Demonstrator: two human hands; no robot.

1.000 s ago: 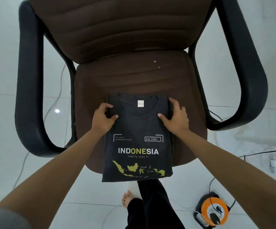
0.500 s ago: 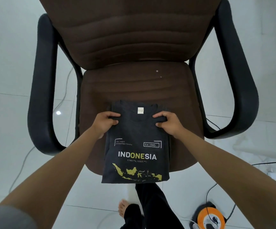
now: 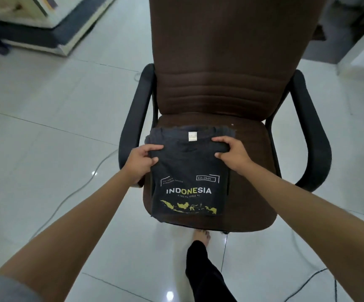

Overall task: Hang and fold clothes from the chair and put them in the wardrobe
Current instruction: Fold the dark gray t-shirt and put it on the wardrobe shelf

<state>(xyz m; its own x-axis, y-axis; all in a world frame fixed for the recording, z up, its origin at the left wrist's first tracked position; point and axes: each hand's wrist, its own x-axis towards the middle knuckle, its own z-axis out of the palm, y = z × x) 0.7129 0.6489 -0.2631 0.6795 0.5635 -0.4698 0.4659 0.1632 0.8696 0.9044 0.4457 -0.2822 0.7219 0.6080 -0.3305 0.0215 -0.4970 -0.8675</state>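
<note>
Both arms outstretched, left hand (image 3: 140,160) and right hand (image 3: 234,153) fingers apparently pinching folded t-shirt (image 3: 189,182)

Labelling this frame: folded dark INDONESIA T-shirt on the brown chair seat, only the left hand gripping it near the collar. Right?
Not quite: the head view shows both hands gripping the T-shirt near the collar, the left hand at its left edge and the right hand at its right. The rest holds: it is folded, dark, and lies on the brown chair seat.

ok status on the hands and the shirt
Left hand and right hand each grip a side of the folded t-shirt. T-shirt on the chair seat, collar end slightly raised. Nothing in the way.
</note>
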